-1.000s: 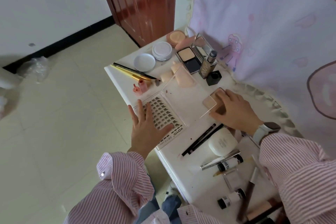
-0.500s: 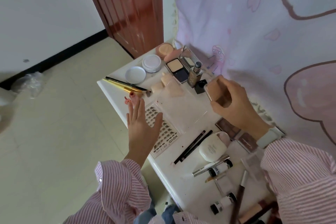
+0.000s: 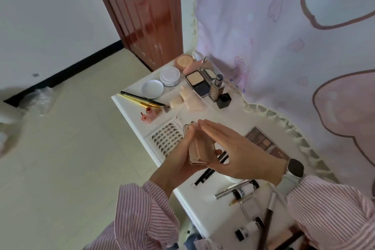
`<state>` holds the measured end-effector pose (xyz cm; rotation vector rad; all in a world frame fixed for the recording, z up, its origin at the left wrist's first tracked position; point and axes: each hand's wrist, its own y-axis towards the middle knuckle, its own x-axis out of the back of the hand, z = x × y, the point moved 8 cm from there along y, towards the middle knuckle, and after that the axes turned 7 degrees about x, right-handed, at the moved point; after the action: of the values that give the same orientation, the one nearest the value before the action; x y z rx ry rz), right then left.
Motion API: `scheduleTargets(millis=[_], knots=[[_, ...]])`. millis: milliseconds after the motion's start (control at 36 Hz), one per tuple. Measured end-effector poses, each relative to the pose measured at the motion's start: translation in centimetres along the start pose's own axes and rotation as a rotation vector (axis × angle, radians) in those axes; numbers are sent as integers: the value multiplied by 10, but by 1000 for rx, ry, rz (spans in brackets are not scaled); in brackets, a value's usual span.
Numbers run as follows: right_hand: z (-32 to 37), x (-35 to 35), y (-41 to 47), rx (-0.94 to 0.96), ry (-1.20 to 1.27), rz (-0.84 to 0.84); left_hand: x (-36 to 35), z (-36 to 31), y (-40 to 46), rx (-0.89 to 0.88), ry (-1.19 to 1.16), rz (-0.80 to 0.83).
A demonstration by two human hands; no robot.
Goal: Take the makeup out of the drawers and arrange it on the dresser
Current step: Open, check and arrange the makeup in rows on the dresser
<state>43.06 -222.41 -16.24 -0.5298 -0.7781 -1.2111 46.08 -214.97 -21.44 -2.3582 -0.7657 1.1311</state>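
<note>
A rose-gold compact [image 3: 197,149] is held on edge above the white dresser [image 3: 205,207]. My left hand [image 3: 176,160] cups it from below and the left. My right hand [image 3: 233,148] lies flat against its right side, fingers straight. Beneath the hands sit a clear false-lash tray [image 3: 164,138] and black pencils [image 3: 207,174]. An eyeshadow palette [image 3: 263,144] lies to the right. No drawer is in view.
At the far end of the dresser are round jars [image 3: 170,76], a lid [image 3: 152,88], an open powder compact [image 3: 197,82], a foundation bottle [image 3: 217,89], sponges [image 3: 182,99] and brushes [image 3: 140,100]. Tubes and brushes [image 3: 241,189] crowd the near end. A pink curtain [image 3: 284,36] hangs right; floor left.
My right hand lifted the compact off the dresser and brought it back over the lash tray. My left hand left the lash tray and now supports the compact from below.
</note>
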Motion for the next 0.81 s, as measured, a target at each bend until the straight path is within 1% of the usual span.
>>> scheduleTargets(millis=[83,194,278,389,444,556,611,667,750,778,806], knots=[[-7,-4,-4,-98,72,20,8,2,0,-36,-41,-72],[-10,-1,-3,-189,133,-98,14,-4,0,-135,-147,-149],[-9,-2,1,-211,146,-170,9,-8,0,-188,-143,-143],[-10,7,3,-171,128,-276,2,-15,-1,-238,-128,-96],[-15,18,0,-207,150,-336,-1,-16,-1,-236,-156,-70],[-43,47,-20,-392,353,-536,-2,-15,3,-210,-285,-45],[-58,60,-29,-439,443,-640,-8,-15,7,-176,-298,-20],[-68,73,-37,-449,473,-723,-19,-17,10,-136,-268,-3],[-82,93,-52,-479,495,-877,-25,-24,15,-141,-249,-76],[-87,99,-58,-494,475,-930,-24,-26,16,-160,-195,-121],[-93,105,-64,-511,438,-975,-23,-28,17,-189,-85,-180]])
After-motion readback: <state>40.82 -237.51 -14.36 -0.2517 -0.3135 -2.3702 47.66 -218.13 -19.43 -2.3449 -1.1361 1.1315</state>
